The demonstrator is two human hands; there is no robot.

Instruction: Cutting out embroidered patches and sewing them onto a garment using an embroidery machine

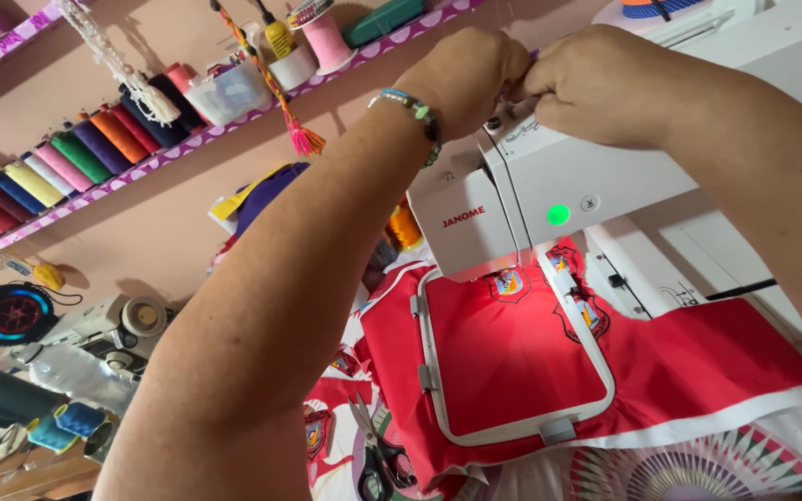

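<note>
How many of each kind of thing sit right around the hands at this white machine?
Hands: 2, left hand and right hand
Sewing machine: 1
Hoop: 1
Red cloth: 1
Scissors: 1
Total: 6

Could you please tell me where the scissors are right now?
In the head view, the scissors lie at bottom centre, left of the embroidery hoop, beside the red fabric.

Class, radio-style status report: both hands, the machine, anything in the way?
Left hand and right hand pinched together atop white embroidery machine. Red fabric hooped under the head. Scissors lie beside the hoop.
</note>
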